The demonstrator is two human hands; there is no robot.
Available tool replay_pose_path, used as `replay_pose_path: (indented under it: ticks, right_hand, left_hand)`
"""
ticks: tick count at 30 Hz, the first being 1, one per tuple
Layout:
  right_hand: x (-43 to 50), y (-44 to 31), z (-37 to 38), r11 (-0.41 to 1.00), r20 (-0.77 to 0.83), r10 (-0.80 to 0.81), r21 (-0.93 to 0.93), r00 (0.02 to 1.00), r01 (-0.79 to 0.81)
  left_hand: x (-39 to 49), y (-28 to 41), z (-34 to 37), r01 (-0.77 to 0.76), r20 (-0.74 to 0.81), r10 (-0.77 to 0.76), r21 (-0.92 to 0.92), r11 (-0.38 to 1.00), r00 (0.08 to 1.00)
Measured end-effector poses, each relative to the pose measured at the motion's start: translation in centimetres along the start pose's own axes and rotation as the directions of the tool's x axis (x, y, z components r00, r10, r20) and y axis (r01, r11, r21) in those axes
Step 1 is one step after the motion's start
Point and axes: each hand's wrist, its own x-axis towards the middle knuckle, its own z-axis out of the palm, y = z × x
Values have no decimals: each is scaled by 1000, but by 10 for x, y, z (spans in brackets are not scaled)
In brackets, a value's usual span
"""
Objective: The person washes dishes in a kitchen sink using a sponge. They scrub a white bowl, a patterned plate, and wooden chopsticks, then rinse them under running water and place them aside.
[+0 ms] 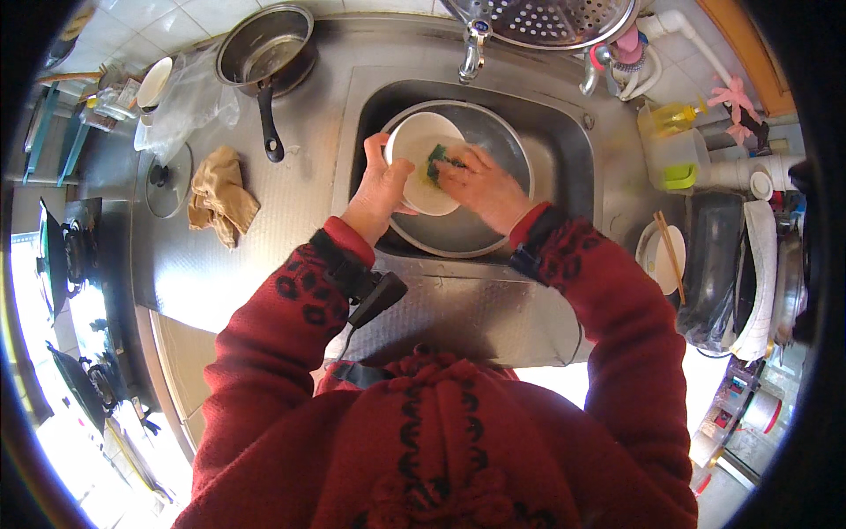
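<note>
My left hand (381,186) grips the rim of a white bowl (416,132), thumb over the near edge. The bowl is tilted, so its inside shows. Within it my right hand (479,182) presses a green scouring pad (436,162) against the inner wall; the fingers partly cover the pad. Below the bowl is a wide metal basin (462,241), set in the stainless steel sink (562,152). The chrome faucet (472,56) stands at the back of the sink, its spout over the rear edge.
A saucepan (268,53) sits on the left counter, its black handle pointing at me. Nearby are a tan cloth (221,195), a glass lid (168,182) and a plastic bag (198,92). Chopsticks (671,251) rest across a white dish (651,258) at right. A perforated metal colander (548,20) is behind the faucet.
</note>
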Motion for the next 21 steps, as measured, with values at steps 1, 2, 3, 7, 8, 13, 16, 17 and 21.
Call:
replay_pose_path:
  ticks: [1, 2, 3, 7, 8, 13, 16, 17, 21]
  right_hand:
    - [1, 4, -3, 1000, -43, 1, -2, 999, -1]
    - [3, 7, -6, 1000, -63, 7, -8, 998, -8]
    - [7, 7, -8, 999, -60, 32, -15, 998, -33]
    - [28, -24, -7, 864, -54, 260, 459, 964, -208]
    - [34, -32, -4, 794, -98, 308, 574, 946, -198]
    - [26, -38, 2, 854, -133, 247, 497, 960, -151]
    - [11, -15, -4, 986, -40, 64, 159, 997, -57]
    - [9, -6, -7, 997, -89, 13, 76, 996, -6]
    - [11, 7, -16, 999, -65, 16, 44, 998, -13]
  left_hand:
    - [-1, 1, 0, -21, -8, 21, -10, 1000, 1000]
    - [0, 2, 1, -42, -17, 42, -19, 999, 999]
    - [0, 2, 3, -74, -19, 74, -35, 997, 997]
    - [6, -8, 15, -278, -173, 272, -11, 960, 947]
    - [8, -10, 17, -314, -192, 311, 11, 949, 931]
    - [8, -9, 5, -324, -185, 330, 61, 944, 926]
    - [-3, -3, 1, -223, -101, 229, 68, 972, 968]
    - [-7, -1, 1, -173, -71, 176, 46, 984, 982]
    - [-10, 7, 7, -184, -46, 182, -28, 983, 982]
